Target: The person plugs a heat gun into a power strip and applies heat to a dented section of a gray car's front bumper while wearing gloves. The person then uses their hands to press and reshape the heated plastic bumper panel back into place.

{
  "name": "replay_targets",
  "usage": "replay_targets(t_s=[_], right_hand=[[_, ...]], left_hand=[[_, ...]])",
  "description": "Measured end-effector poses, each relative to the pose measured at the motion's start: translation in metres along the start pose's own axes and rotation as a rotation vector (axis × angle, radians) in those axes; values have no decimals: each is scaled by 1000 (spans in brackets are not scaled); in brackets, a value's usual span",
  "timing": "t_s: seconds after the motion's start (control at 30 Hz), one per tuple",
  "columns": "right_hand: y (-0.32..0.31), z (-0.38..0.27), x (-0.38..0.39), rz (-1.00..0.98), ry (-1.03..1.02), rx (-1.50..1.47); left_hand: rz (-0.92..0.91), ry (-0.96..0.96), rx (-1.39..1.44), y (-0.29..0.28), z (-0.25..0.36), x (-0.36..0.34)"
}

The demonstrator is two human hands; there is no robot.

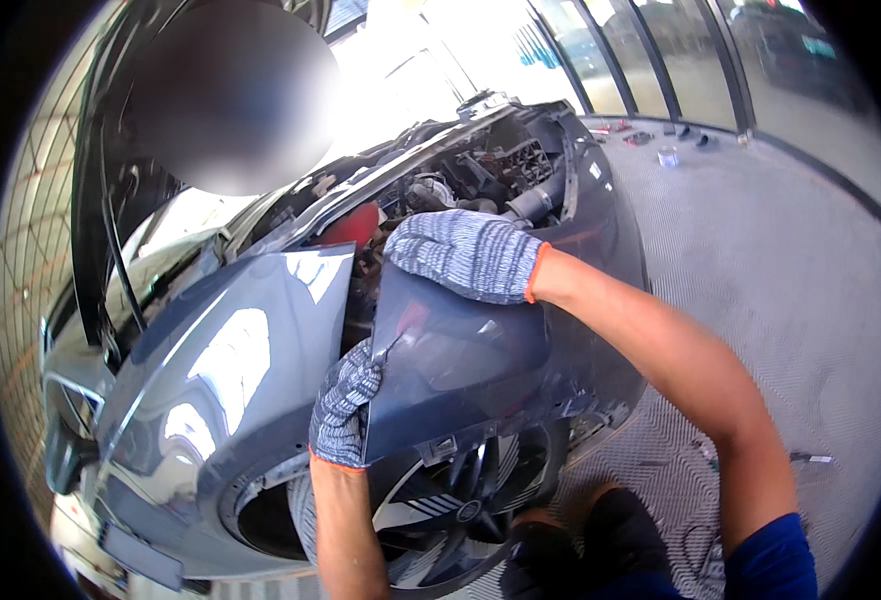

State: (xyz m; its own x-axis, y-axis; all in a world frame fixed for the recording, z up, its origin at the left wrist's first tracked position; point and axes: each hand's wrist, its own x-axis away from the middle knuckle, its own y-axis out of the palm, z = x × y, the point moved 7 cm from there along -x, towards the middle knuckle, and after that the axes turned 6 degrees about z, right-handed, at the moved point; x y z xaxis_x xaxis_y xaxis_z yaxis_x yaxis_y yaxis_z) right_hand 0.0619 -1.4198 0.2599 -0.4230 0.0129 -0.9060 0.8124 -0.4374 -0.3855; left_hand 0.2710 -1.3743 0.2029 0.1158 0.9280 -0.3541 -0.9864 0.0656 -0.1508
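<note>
A dark grey car body panel (pixel 461 350) stands at the front of the car, over a spoked wheel (pixel 469 510). Both my hands wear grey and white knit gloves with orange cuffs. My left hand (pixel 346 405) is closed round the panel's left edge, low down. Across the upper edge lies my right hand (pixel 466 255), its fingers curled over the rim and their tips hidden. A gap separates this panel from the shiny grey fender (pixel 231 350) on the left. Behind my right hand, a red part (pixel 353 226) shows beside the exposed engine bay (pixel 471 180).
The raised hood (pixel 96 200) stands at the upper left, near a blurred patch. A side mirror (pixel 69 425) sticks out at far left. On the ridged grey floor (pixel 731 260) lie a small tub (pixel 669 157) and a thin tool (pixel 811 458). Framed glass panels (pixel 651 60) line the back right.
</note>
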Motion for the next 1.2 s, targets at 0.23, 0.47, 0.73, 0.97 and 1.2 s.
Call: replay_targets(t_s=[0.23, 0.47, 0.73, 0.97, 1.2], right_hand=[[-12, 12, 7, -86, 524, -172], [-20, 13, 12, -67, 545, -194], [-20, 7, 12, -127, 603, -185], [-13, 8, 15, -83, 541, -157], [-1, 10, 12, -19, 471, -117]], left_hand=[[-91, -74, 308, 11, -16, -1], [107, -186, 379, 30, -9, 11], [180, -165, 499, 23, -20, 9], [109, -101, 412, 36, -9, 32], [-3, -80, 559, 36, -19, 43]])
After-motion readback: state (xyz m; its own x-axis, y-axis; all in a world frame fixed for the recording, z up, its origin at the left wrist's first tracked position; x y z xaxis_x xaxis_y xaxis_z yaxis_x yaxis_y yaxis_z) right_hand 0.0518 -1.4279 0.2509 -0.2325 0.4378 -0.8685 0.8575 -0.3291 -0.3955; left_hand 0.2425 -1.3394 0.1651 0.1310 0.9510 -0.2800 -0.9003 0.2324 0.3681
